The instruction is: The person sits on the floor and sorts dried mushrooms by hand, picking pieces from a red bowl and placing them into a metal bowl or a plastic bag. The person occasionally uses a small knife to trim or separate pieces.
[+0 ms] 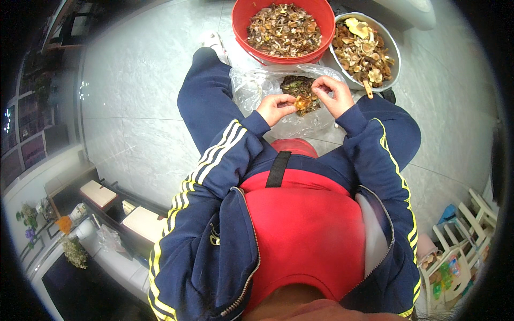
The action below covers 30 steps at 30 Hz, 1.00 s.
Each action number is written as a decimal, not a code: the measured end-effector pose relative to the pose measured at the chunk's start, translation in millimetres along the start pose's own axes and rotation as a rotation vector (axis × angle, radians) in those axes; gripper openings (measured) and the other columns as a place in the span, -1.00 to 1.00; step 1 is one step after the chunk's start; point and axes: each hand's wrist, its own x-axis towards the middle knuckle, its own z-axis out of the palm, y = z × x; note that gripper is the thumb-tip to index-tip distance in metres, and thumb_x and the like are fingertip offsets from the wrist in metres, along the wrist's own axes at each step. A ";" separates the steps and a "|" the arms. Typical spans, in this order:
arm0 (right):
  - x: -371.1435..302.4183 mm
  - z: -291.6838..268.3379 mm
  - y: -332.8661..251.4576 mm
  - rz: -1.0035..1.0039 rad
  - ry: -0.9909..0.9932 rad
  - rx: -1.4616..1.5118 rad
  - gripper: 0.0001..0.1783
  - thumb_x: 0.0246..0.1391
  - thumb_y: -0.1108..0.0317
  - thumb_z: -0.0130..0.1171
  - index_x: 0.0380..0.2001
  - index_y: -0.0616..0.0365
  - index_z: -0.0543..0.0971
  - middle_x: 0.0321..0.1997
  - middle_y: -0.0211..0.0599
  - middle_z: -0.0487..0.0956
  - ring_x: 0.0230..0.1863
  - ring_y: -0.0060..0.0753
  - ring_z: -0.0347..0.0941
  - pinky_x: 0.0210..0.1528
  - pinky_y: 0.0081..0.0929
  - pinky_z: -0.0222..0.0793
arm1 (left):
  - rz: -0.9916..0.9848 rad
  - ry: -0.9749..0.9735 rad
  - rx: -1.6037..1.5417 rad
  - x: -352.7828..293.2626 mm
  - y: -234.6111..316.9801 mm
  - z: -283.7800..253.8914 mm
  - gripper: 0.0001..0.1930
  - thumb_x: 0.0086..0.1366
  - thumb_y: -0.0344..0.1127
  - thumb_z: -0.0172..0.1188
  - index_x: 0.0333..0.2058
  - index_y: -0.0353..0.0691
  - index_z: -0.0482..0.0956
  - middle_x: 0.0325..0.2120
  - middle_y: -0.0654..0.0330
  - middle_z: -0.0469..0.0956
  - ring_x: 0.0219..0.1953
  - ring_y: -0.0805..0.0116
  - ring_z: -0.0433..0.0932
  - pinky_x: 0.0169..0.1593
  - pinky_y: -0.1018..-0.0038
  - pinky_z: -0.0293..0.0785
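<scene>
Between the fingers of my left hand is a small orange-brown mushroom. My right hand is just to the right of it, raised a little, thumb and forefinger brought together; whether a scrap is pinched there is too small to tell. Below both hands lies a clear plastic bag, spread on the floor, with dark trimmings and debris in it. Beyond the bag stands a red bucket full of small brown mushrooms. At its right a silver metal pot holds larger mushrooms, a yellow one on top.
A wooden-looking handle shows at the pot's near rim. My knees flank the bag on the grey tiled floor. At the lower right stands a pale rack with coloured items. Cabinets with drawers and plants line the lower left.
</scene>
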 end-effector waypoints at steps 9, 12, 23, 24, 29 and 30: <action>-0.4 1.1 3.1 -0.065 0.009 -0.077 -0.87 0.03 0.46 0.12 -0.32 0.24 0.54 -0.43 -0.35 0.52 -0.40 -0.53 0.43 -0.31 -0.59 0.33 | 0.006 -0.063 -0.086 -2.4 6.3 -2.2 -0.79 0.22 -0.41 0.15 -0.18 -0.35 0.54 -0.32 0.28 0.56 -0.24 0.55 0.48 -0.08 0.58 0.38; 0.1 2.8 -1.1 0.043 -0.201 0.040 -0.84 -0.01 0.36 0.19 -0.38 0.22 0.54 -0.49 -0.30 0.49 -0.46 -0.47 0.42 -0.39 -0.52 0.33 | -0.031 -0.059 -0.083 -1.3 5.6 -1.1 -0.77 0.21 -0.40 0.17 -0.17 -0.36 0.54 -0.32 0.27 0.57 -0.24 0.55 0.48 -0.09 0.58 0.40; 1.6 4.8 4.8 0.059 -0.239 -0.050 -0.87 -0.11 0.46 0.14 -0.40 0.22 0.51 -0.52 -0.24 0.53 -0.49 -0.44 0.46 -0.40 -0.48 0.37 | -0.035 -0.036 0.024 -0.3 1.4 0.6 -0.79 0.19 -0.40 0.19 -0.21 -0.36 0.56 -0.35 0.27 0.58 -0.25 0.56 0.49 -0.13 0.59 0.42; 1.4 3.7 5.9 0.052 -0.227 -0.063 -0.88 -0.09 0.48 0.13 -0.40 0.23 0.51 -0.53 -0.30 0.50 -0.50 -0.52 0.42 -0.41 -0.53 0.34 | -0.026 -0.041 0.001 -0.3 1.2 0.4 -0.79 0.19 -0.41 0.18 -0.21 -0.36 0.56 -0.36 0.27 0.58 -0.26 0.56 0.50 -0.13 0.59 0.42; 2.6 -2.4 5.5 0.007 -0.121 -0.095 -0.92 0.00 0.51 0.10 -0.38 0.24 0.51 -0.56 -0.42 0.47 -0.53 -0.66 0.34 -0.43 -0.63 0.30 | -0.014 -0.085 -0.113 0.2 1.0 -2.3 -0.80 0.17 -0.46 0.17 -0.21 -0.36 0.55 -0.37 0.24 0.58 -0.31 0.55 0.51 -0.16 0.60 0.44; 3.1 -3.9 3.8 0.036 -0.132 -0.125 -0.91 -0.01 0.49 0.11 -0.38 0.23 0.52 -0.53 -0.35 0.49 -0.51 -0.58 0.38 -0.41 -0.58 0.32 | 0.001 -0.102 -0.143 0.0 1.1 -2.6 -0.80 0.18 -0.46 0.17 -0.21 -0.36 0.55 -0.36 0.23 0.58 -0.30 0.54 0.52 -0.15 0.60 0.44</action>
